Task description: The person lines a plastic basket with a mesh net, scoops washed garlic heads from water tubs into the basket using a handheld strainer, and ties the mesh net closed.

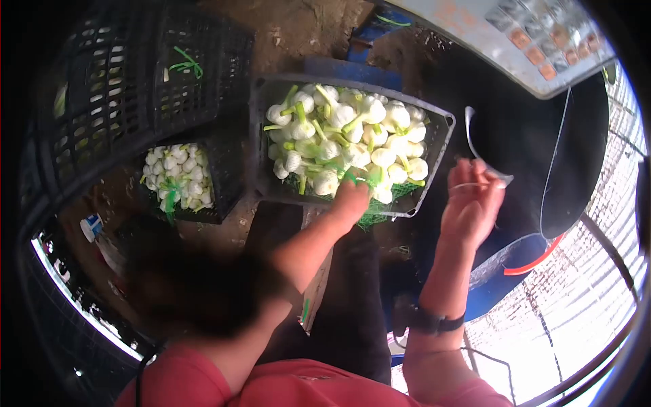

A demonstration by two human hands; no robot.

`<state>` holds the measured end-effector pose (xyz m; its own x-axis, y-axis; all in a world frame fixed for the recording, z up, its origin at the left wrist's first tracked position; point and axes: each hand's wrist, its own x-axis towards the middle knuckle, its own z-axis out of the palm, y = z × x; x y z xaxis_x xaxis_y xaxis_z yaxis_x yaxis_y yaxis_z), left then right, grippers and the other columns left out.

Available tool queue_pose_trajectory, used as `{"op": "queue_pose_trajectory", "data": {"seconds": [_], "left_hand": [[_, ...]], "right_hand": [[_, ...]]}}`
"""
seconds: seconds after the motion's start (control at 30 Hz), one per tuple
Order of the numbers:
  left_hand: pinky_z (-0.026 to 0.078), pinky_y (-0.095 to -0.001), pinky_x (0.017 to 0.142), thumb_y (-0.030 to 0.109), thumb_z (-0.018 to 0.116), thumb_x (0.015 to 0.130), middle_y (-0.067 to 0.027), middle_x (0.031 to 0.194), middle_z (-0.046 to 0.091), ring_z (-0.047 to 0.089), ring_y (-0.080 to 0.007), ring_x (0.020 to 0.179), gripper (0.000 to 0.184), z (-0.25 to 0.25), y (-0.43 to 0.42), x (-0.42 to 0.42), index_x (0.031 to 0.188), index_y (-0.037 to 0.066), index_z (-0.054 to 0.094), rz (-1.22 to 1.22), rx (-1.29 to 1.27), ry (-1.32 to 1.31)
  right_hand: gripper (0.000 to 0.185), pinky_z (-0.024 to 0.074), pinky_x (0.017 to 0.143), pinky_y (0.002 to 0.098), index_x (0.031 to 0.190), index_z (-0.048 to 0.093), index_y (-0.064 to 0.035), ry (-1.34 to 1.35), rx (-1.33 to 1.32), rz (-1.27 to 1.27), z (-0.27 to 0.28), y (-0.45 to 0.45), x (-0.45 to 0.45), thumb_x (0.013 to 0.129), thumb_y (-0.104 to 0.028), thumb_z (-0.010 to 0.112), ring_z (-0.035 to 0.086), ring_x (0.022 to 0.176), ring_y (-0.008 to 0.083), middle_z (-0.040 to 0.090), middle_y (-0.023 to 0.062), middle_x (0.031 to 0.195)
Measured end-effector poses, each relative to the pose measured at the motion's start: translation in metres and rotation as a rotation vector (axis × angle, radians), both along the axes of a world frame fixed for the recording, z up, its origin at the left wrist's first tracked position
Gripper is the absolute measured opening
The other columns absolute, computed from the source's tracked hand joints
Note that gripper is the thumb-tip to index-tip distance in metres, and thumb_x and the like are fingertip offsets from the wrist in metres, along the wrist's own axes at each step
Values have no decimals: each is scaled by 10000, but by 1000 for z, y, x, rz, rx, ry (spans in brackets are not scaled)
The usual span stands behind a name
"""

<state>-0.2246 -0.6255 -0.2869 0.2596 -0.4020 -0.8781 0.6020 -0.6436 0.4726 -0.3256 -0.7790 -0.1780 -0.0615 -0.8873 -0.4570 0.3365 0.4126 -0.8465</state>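
White garlic bulbs (342, 116) with cut green stems fill a black crate (434, 159) in front of me. My left hand (352, 203) reaches over the crate's near edge, its fingers closed on green netting (373, 178) beside the bulbs. More netting lies under the bulbs and hangs over that edge. To the right of the crate, my right hand (472, 200) is raised with curled fingers. A thin, pale curved strip (472, 141) runs up from its fingertips, and a fine line crosses the fingers. What this strip is, I cannot make out.
Left of the crate, a smaller dark crate (215, 180) holds garlic bulbs (178, 169) tied with green netting. Tall black crates (135, 88) stand at upper left. A black round container (576, 156) stands at right, under a pale tray (468, 30) of small pieces.
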Motion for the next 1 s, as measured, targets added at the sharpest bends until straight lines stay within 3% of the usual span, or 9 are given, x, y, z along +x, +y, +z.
{"op": "queue_pose_trajectory", "data": {"seconds": [0.07,0.2,0.27,0.37,0.53,0.57,0.67,0.77,1.0], "left_hand": [[384,-267,453,69,438,851,-35,743,494,439,-105,540,236,-14,7,-16,1081,81,489,106,6,-102],[457,-425,742,109,501,800,-240,916,587,575,-360,859,319,-2,10,-12,1067,-63,469,-294,-146,-501],[391,-361,939,152,488,884,-184,1206,517,499,-295,1135,376,22,4,-3,1230,15,431,-668,-255,-628],[369,-353,968,154,489,886,-175,1258,482,464,-293,1177,391,26,19,-9,1246,19,421,-694,-252,-500],[357,-334,1008,115,478,889,-169,1282,482,454,-283,1208,343,79,23,9,1207,-14,472,-588,-519,-538],[357,-334,1008,115,478,889,-169,1282,482,454,-283,1208,343,84,30,14,1207,-14,472,-590,-523,-532],[409,-361,977,206,532,887,-193,1046,628,568,-256,1085,305,80,54,32,1012,-63,604,436,-292,400],[437,-405,940,477,481,895,-167,1072,625,581,-262,1048,563,25,91,46,1089,-44,570,35,-80,738],[473,-425,882,601,462,859,-154,1152,572,572,-280,1044,715,-18,-8,54,1249,3,441,275,-235,1213]], "right_hand": [[226,421,905,346,958,578,-23,543,-215,202,32,-3,42,951,-228,483,571,1038,233,540,139,1224],[228,421,812,285,886,638,-35,541,555,930,-24,43,63,838,-230,528,536,837,171,626,58,882],[252,445,720,298,862,638,-9,696,127,1317,-67,74,74,852,-251,567,535,704,181,620,59,738],[271,460,772,346,832,656,-4,561,386,1276,-66,77,80,834,-265,584,598,819,307,643,193,843],[228,491,764,391,817,670,4,1272,-400,1948,-103,63,63,813,-208,586,613,779,358,640,230,806],[235,488,715,395,775,664,14,1039,257,1461,-88,55,61,812,-205,586,612,727,365,634,233,781],[249,474,665,390,727,645,30,897,124,1297,-68,52,51,812,-198,589,604,672,352,631,221,745],[258,451,637,379,683,620,36,786,235,1156,-53,54,49,823,-178,584,577,679,315,599,180,739],[23,456,719,393,740,579,5,874,-444,1193,-46,88,33,759,15,572,544,809,353,558,176,865]]}}
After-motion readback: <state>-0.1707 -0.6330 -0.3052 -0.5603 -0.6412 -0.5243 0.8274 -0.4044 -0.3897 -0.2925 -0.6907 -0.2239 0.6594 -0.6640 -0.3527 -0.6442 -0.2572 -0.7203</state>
